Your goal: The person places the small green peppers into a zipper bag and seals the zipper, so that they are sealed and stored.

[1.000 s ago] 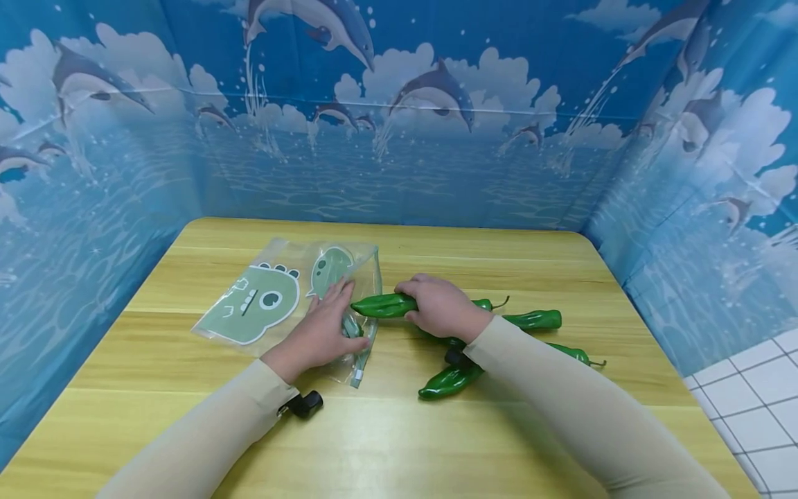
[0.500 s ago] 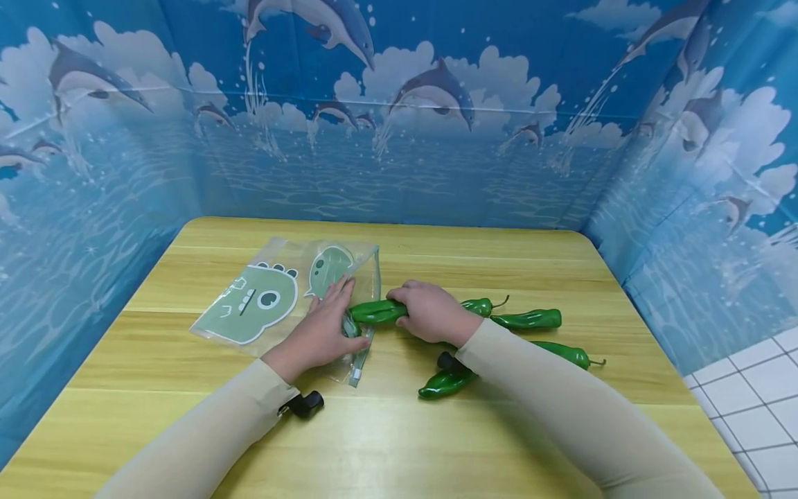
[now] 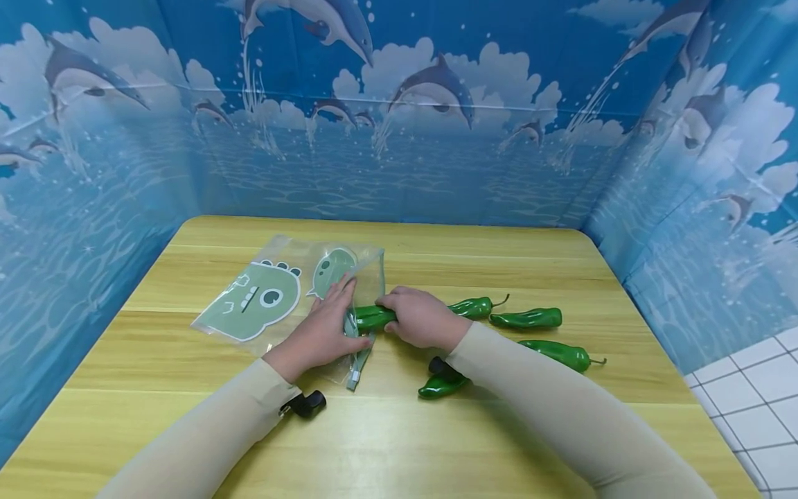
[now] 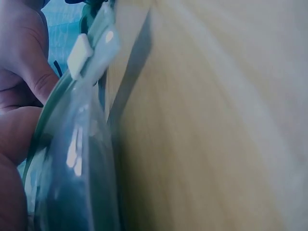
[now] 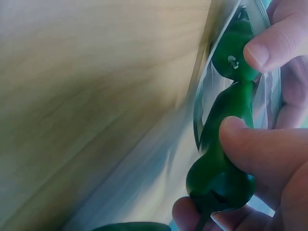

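You are sitting or standing in what looks like a makeshift booth for filming: a blue curtain [image 3: 399,173] printed with dolphins, clouds and sea closes off the far side and both flanks of your wood-grain table [image 3: 399,443], and you wear a small black camera [image 3: 309,404] at your left wrist. At your right, white floor tiles [image 3: 748,395] show an indoor room, its wider kind hidden by the cloth.

Shows a yellow wood-grain table [image 3: 386,450] with rounded far corners and a soft sheen on its near part. Has blue sheeting [image 3: 399,173] behind and on both sides of the table, printed with dolphins, clouds and water. Includes dark-lined white tiles [image 3: 773,388] to the table's right.
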`<state>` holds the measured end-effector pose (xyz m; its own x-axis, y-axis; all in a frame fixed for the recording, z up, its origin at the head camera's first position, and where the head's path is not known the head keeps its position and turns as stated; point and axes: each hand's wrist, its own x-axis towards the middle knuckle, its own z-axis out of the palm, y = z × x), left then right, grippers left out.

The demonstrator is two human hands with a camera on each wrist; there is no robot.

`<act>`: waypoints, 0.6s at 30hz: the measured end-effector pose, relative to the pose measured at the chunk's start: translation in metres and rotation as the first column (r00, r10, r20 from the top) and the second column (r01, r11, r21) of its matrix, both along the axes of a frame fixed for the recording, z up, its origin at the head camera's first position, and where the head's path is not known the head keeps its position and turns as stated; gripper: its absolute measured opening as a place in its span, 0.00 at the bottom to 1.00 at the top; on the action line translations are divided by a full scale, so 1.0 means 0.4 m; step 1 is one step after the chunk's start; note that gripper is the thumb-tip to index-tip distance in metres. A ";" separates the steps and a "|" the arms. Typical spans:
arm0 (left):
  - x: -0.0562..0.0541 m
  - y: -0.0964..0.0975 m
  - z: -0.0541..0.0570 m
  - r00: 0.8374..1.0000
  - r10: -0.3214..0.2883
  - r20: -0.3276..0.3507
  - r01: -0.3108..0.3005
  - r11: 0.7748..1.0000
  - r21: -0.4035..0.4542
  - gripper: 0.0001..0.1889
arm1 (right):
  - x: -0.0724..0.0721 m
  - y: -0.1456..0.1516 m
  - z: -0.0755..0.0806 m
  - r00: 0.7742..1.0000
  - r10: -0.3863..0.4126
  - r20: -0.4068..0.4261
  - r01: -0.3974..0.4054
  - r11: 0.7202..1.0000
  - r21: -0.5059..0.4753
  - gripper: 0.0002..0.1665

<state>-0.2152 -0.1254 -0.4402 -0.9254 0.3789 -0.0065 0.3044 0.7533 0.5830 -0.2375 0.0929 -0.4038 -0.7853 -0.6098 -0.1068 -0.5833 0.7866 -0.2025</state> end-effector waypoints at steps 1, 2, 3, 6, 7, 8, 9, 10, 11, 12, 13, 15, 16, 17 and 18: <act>0.000 0.000 0.000 1.000 -0.001 0.002 0.001 1.000 0.005 0.62 | 0.000 -0.002 -0.001 1.000 0.002 0.003 -0.002 1.000 0.001 0.30; 0.001 -0.001 0.000 1.000 -0.001 0.003 0.001 1.000 0.009 0.62 | 0.001 -0.004 -0.001 1.000 0.002 0.005 -0.002 1.000 0.001 0.30; 0.001 -0.002 0.000 1.000 0.000 0.003 0.000 1.000 0.013 0.62 | 0.000 -0.005 -0.002 1.000 0.002 0.009 -0.002 1.000 0.004 0.30; 0.002 -0.004 -0.002 1.000 0.006 0.007 -0.006 0.999 0.036 0.62 | -0.001 -0.007 -0.006 1.000 0.001 0.016 -0.001 1.000 0.008 0.30; 0.003 -0.006 -0.001 1.000 0.008 0.008 -0.009 0.999 0.045 0.62 | -0.002 -0.008 -0.006 1.000 0.001 0.020 -0.001 1.000 0.011 0.30; 0.005 -0.007 -0.001 1.000 0.012 0.012 -0.013 0.999 0.052 0.61 | -0.003 -0.008 -0.007 1.000 0.001 0.023 -0.002 1.000 0.016 0.30; 0.007 -0.008 0.001 1.000 0.015 0.017 -0.016 0.998 0.058 0.61 | -0.003 -0.009 -0.007 1.000 0.001 0.027 -0.002 1.000 0.020 0.30; 0.010 -0.010 0.004 1.000 0.017 0.025 -0.019 0.998 0.062 0.61 | -0.003 -0.010 -0.006 1.000 0.000 0.030 -0.001 1.000 0.022 0.30; 0.013 -0.011 0.007 0.999 0.018 0.029 -0.020 0.998 0.062 0.61 | -0.002 -0.010 -0.005 0.999 -0.001 0.033 0.000 1.000 0.026 0.30; 0.015 -0.013 0.009 0.999 0.015 0.035 -0.017 0.998 0.064 0.61 | -0.003 -0.011 -0.005 0.999 -0.002 0.036 0.001 1.000 0.029 0.30; 0.018 -0.016 0.013 0.999 0.008 0.039 -0.011 0.998 0.062 0.61 | -0.004 -0.011 -0.006 0.999 -0.003 0.037 0.002 0.999 0.032 0.30; 0.020 -0.022 0.017 0.999 -0.009 0.046 0.007 0.999 0.054 0.61 | -0.004 -0.011 -0.006 0.999 -0.004 0.036 0.003 0.999 0.036 0.30; 0.021 -0.026 0.017 0.999 -0.019 0.048 0.017 0.999 0.047 0.61 | -0.005 -0.011 -0.007 0.999 -0.005 0.036 0.004 0.999 0.037 0.30; 0.021 -0.029 0.015 0.998 -0.029 0.050 0.027 0.999 0.043 0.62 | -0.005 -0.011 -0.008 0.999 -0.006 0.037 0.005 0.999 0.037 0.30; 0.021 -0.034 0.014 0.998 -0.038 0.054 0.036 0.999 0.039 0.62 | -0.005 -0.011 -0.008 0.999 -0.006 0.039 0.005 0.999 0.035 0.30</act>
<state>-0.2068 -0.1388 -0.4346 -0.9095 0.4136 -0.0413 0.2986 0.7193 0.6272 -0.2397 0.0887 -0.4070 -0.7835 -0.6009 -0.1582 -0.5711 0.7968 -0.1975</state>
